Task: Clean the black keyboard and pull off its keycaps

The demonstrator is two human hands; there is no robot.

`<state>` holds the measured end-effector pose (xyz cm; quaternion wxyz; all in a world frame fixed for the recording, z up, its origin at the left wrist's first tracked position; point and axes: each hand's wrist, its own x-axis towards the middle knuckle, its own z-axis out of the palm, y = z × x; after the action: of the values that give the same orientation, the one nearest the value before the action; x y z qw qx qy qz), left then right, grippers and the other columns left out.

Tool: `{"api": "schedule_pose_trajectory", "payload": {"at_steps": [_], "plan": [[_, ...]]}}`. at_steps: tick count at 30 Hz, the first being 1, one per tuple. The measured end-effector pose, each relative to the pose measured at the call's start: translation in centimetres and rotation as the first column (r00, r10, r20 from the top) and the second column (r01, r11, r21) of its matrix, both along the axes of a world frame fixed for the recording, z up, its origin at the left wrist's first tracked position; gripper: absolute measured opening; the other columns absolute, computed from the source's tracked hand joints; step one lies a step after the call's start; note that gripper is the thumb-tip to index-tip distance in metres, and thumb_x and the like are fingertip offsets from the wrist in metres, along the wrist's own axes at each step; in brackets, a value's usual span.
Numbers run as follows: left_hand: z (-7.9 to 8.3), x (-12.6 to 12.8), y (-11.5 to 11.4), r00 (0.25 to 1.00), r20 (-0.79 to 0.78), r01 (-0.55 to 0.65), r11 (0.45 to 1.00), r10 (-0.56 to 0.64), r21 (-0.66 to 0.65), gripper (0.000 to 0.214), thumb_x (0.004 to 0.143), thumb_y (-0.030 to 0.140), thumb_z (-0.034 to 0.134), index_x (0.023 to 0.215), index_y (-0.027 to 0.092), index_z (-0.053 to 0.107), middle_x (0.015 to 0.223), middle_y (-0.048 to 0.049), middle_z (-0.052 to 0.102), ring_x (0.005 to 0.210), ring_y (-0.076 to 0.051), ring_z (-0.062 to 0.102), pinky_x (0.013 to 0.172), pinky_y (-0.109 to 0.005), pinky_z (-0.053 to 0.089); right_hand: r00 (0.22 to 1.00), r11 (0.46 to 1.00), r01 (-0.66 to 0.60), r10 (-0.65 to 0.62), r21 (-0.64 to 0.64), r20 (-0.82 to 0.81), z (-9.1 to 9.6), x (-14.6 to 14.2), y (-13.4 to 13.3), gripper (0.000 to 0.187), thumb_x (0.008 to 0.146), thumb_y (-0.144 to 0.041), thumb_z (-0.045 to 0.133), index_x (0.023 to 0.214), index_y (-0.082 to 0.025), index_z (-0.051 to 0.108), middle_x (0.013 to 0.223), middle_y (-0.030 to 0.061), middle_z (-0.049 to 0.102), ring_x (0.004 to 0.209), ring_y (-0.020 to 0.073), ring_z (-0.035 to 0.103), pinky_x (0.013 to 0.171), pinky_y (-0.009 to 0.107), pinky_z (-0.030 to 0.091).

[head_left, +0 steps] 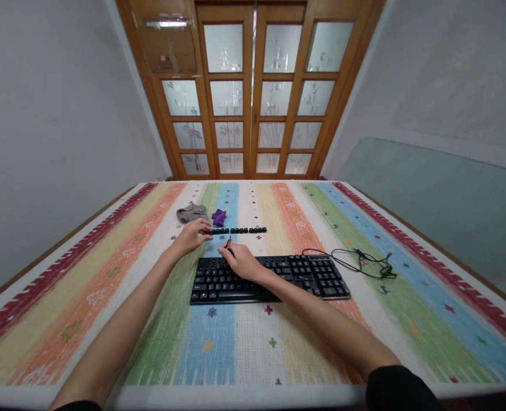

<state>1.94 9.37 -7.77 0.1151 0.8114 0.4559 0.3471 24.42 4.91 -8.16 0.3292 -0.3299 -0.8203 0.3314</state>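
Observation:
A black keyboard (304, 274) lies across the middle of the striped tablecloth (407, 285). My right hand (241, 261) rests over its upper left keys, fingers pinched on a thin dark tool (228, 242). My left hand (192, 235) reaches beyond the keyboard, fingertips closed at the left end of a row of loose black keycaps (239, 230) set out in a line on the cloth. Whether it grips a keycap is too small to tell.
A grey cloth (191, 212) and a purple cloth (219, 217) lie past the keycaps. The keyboard's black cable (364, 261) is bunched to the right. Wooden doors with frosted panes (253, 91) stand behind the table; white walls close both sides.

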Motion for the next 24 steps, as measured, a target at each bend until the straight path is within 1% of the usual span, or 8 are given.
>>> {"api": "schedule_pose_trajectory", "payload": {"at_steps": [3,5,8,11,13,15,18,24], "plan": [[-0.5,-0.1,0.6,0.991,-0.131,-0.022,0.997,0.031,0.070,0.010,0.078,0.026,0.070,0.083,0.018,0.071,0.099,-0.0075,0.065,0.091,-0.021,0.061,0.085,-0.038,0.052,0.998,0.993,0.052,-0.055,-0.108,-0.028,-0.6,-0.4,-0.1,0.023,0.100,-0.029,0.044,0.086,-0.016,0.058,0.070,0.0012,0.063,0.066,0.0145,0.060,0.068,0.025,0.041],[-0.9,-0.1,1.0,0.976,-0.210,-0.033,0.994,0.054,0.102,0.008,0.075,0.023,0.072,0.082,0.018,0.071,0.101,-0.0082,0.064,0.099,-0.024,0.057,0.091,-0.041,0.048,0.998,0.992,0.065,-0.066,-0.112,-0.006,-0.8,-0.6,-0.3,0.024,0.100,-0.029,0.042,0.088,-0.015,0.058,0.071,0.0019,0.063,0.067,0.0150,0.061,0.068,0.026,0.042],[-1.3,0.2,1.4,0.951,-0.300,-0.040,0.993,0.072,0.112,0.008,0.074,0.020,0.072,0.082,0.017,0.071,0.103,-0.0092,0.061,0.101,-0.025,0.053,0.092,-0.043,0.046,0.997,0.998,0.002,-0.007,0.067,0.078,-0.6,-0.9,-0.9,0.024,0.101,-0.029,0.042,0.089,-0.015,0.058,0.079,0.0054,0.066,0.076,0.0172,0.062,0.074,0.028,0.043],[-1.7,0.5,1.6,0.926,-0.367,-0.050,0.992,0.088,0.114,0.009,0.075,0.018,0.072,0.084,0.017,0.071,0.104,-0.0092,0.061,0.100,-0.026,0.052,0.090,-0.042,0.045,0.976,0.952,-0.123,0.064,0.281,0.209,-0.4,-1.5,-1.4,0.028,0.101,-0.033,0.041,0.090,-0.014,0.058,0.087,0.0097,0.066,0.084,0.0198,0.060,0.079,0.031,0.044],[-1.8,0.8,1.7,0.911,-0.402,-0.059,0.992,0.099,0.111,0.009,0.075,0.017,0.071,0.084,0.017,0.071,0.105,-0.0094,0.060,0.099,-0.026,0.051,0.089,-0.042,0.045,0.960,0.930,-0.153,0.060,0.335,0.273,-0.3,-1.9,-1.4,0.030,0.101,-0.035,0.041,0.091,-0.014,0.058,0.089,0.0110,0.066,0.086,0.0205,0.060,0.080,0.032,0.044],[-2.0,1.0,1.8,0.896,-0.430,-0.067,0.992,0.106,0.104,0.008,0.075,0.017,0.071,0.083,0.017,0.071,0.105,-0.0095,0.060,0.099,-0.026,0.050,0.087,-0.041,0.045,0.953,0.941,-0.122,0.023,0.314,0.302,-0.1,-2.3,-0.9,0.030,0.101,-0.035,0.041,0.094,-0.013,0.059,0.089,0.0118,0.066,0.084,0.0206,0.061,0.078,0.031,0.044],[-2.1,1.1,2.1,0.880,-0.460,-0.079,0.992,0.114,0.094,0.009,0.076,0.014,0.067,0.082,0.018,0.072,0.103,-0.0092,0.060,0.097,-0.025,0.049,0.086,-0.040,0.045,0.960,0.980,-0.029,-0.028,0.199,0.280,0.4,-2.7,0.5,0.029,0.102,-0.032,0.040,0.095,-0.012,0.060,0.085,0.0103,0.067,0.078,0.0195,0.061,0.074,0.030,0.043],[-2.5,0.9,2.3,0.860,-0.495,-0.089,0.991,0.125,0.097,0.013,0.079,0.014,0.062,0.086,0.019,0.072,0.101,-0.0095,0.059,0.097,-0.025,0.050,0.085,-0.039,0.045,0.969,0.998,0.052,-0.042,-0.035,0.244,1.1,-2.6,2.3,0.037,0.102,-0.027,0.037,0.080,-0.014,0.063,0.064,0.0033,0.061,0.065,0.0160,0.058,0.067,0.026,0.040]]}}
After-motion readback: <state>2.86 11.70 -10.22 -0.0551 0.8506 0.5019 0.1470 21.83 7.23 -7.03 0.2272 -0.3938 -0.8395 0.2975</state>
